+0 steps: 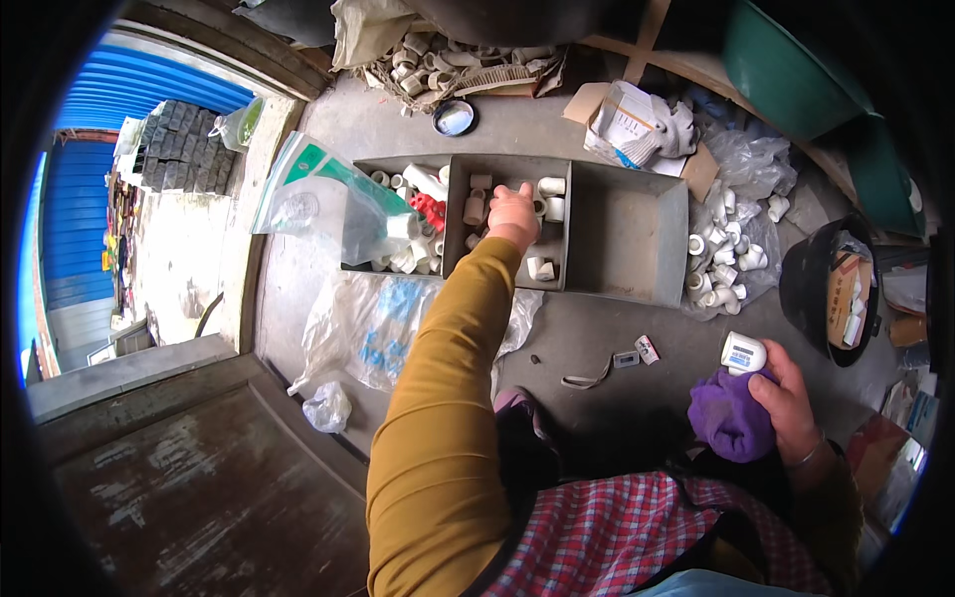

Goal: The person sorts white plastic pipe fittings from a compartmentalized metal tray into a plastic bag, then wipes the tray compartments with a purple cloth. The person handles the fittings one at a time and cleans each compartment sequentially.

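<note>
left hand (514, 211) over tray (627, 291), fingers hidden, cannot tell | right hand (786, 398) pinches cloth (731, 413) and cap (743, 352) | loose grip, cap may roll off

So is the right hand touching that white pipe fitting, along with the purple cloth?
Touching. The head view shows the right hand gripping the purple cloth, with the white pipe fitting pinched against the fingers above it.

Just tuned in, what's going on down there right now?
A person sits over a grey metal tray on the concrete floor. The left hand reaches into the tray's middle compartment among white pipe fittings. The right hand holds a purple cloth and a white fitting. More white fittings lie heaped on clear plastic right of the tray.
</note>
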The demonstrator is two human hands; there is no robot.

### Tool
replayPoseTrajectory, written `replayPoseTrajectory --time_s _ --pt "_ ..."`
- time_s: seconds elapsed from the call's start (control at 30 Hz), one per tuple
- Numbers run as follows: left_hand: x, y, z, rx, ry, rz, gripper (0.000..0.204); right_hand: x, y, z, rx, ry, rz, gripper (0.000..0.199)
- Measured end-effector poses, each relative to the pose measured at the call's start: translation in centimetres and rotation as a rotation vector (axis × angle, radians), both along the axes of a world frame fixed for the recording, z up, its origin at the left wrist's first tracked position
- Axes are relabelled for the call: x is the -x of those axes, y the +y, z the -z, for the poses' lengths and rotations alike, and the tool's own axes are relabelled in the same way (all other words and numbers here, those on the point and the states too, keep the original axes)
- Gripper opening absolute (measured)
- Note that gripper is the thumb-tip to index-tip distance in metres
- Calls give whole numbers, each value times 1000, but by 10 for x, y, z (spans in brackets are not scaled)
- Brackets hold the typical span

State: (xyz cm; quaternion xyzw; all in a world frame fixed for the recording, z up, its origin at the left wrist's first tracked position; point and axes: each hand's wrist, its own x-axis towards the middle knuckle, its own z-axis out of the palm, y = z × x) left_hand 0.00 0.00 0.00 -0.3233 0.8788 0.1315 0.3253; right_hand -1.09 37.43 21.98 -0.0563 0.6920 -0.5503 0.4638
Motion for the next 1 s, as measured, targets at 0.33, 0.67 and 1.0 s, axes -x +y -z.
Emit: replayPoseTrajectory --time_s 0.33,0.67,1.0 --pt "-7 6 2 58 97 87 60 -3 0 0 31 -4 32 45" --pt "-18 1 10 56 99 175 71 -2 -1 4 16 42 29 44" --pt "-33 -37 -24 -729 358 -396 73 4 -2 6 12 -2 22 45"
